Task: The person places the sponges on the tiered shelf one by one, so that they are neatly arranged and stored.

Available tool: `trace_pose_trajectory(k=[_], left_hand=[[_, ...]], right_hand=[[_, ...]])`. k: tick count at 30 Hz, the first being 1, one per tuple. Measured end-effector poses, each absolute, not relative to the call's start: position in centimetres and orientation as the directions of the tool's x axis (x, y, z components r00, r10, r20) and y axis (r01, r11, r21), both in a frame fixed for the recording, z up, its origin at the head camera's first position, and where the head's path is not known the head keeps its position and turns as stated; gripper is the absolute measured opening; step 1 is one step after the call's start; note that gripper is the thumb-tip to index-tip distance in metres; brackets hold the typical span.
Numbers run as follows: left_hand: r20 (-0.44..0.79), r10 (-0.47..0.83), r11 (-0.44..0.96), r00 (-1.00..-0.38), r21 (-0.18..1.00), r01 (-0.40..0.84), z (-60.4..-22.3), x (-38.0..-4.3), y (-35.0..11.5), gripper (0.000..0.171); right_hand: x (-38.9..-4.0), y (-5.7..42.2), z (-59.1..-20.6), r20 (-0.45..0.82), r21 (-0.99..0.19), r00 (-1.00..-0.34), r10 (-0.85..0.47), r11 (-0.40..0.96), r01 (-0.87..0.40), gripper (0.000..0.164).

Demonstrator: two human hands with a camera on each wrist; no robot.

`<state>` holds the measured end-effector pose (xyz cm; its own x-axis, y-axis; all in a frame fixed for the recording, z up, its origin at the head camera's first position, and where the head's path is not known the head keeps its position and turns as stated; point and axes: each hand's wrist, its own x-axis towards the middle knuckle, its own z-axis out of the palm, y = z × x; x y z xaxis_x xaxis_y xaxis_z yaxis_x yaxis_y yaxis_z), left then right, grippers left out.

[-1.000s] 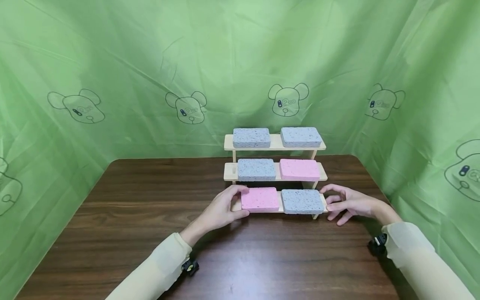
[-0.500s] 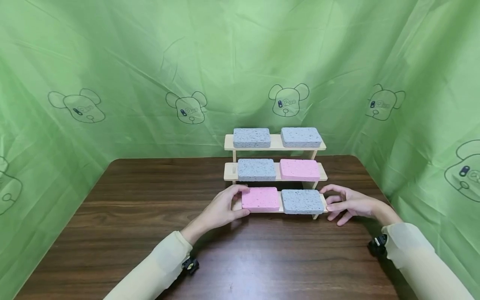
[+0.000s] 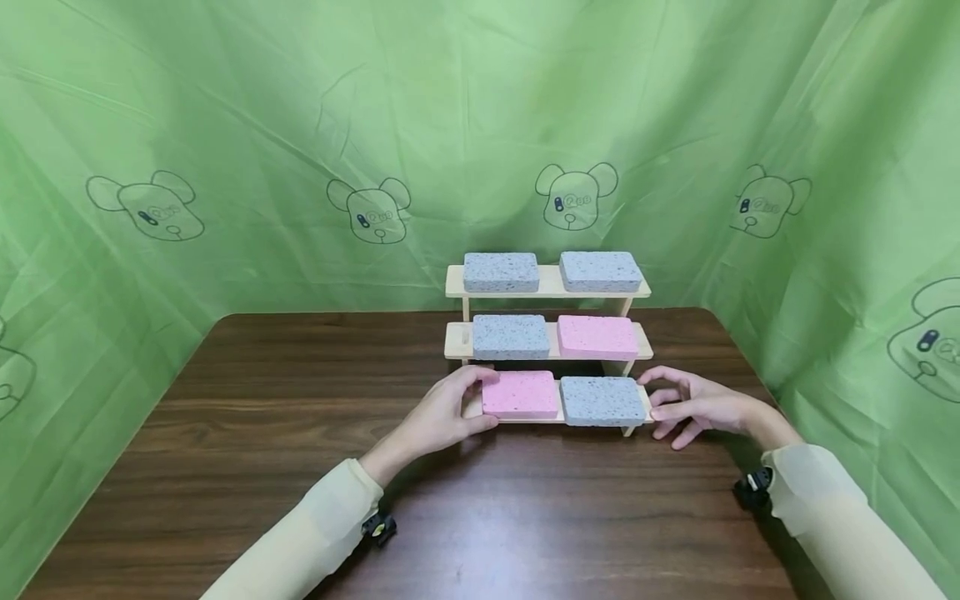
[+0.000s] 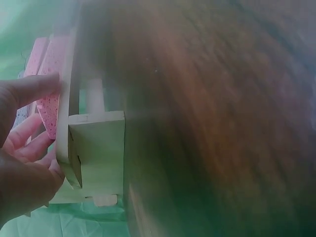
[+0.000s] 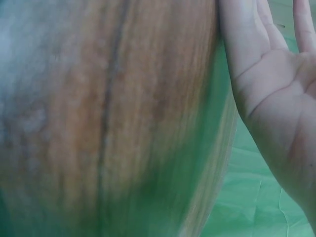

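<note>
A three-tier wooden shelf rack (image 3: 457, 342) stands on the table. Its lowest tier bears a pink sponge (image 3: 520, 394) on the left and a speckled blue-grey sponge (image 3: 603, 400) on the right. My left hand (image 3: 442, 414) grips the pink sponge's left end, thumb at the front edge and index finger at the back corner. In the left wrist view the thumb (image 4: 39, 89) lies against the sponge's front side, with other fingers behind it. At the tier's right end, my right hand (image 3: 701, 407) holds the board between thumb and index finger, its other fingers spread below.
The middle tier carries a blue-grey sponge (image 3: 511, 337) and another pink sponge (image 3: 597, 337). Two blue-grey sponges, a left one (image 3: 501, 272) and a right one (image 3: 601, 272), sit on top. Green cloth (image 3: 270, 158) surrounds the brown wooden table (image 3: 480, 517) behind and at the sides.
The head view has shifted very slightly. Both hands keep their places at the lowest tier, and the sponges lie in the same arrangement.
</note>
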<state>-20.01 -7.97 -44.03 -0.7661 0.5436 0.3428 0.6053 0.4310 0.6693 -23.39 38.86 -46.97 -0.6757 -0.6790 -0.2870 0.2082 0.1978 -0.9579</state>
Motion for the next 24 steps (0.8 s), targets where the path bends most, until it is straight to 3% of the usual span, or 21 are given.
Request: trace_pose_trajectory(k=[17,21,24], left_hand=[[0.313,0.556,0.410,-0.770,0.703,0.582,-43.6,-20.2,-8.9,0.062],[0.323,0.559,0.421,-0.763,0.682,0.598,-42.5,-20.0,-10.7,0.060],[0.346,0.546,0.441,-0.763,0.656,0.612,-41.5,-19.7,-12.8,0.052]], right_hand=[[-22.5,38.7,-46.3,-0.279,-0.951,-0.725,-0.630,0.288,0.116,0.047],[-21.9,38.2,-44.6,-0.265,-0.912,-0.764,-0.588,0.410,0.001,0.048],[-21.6,38.0,-42.8,-0.194,-0.829,-0.796,-0.573,0.529,-0.179,0.045]])
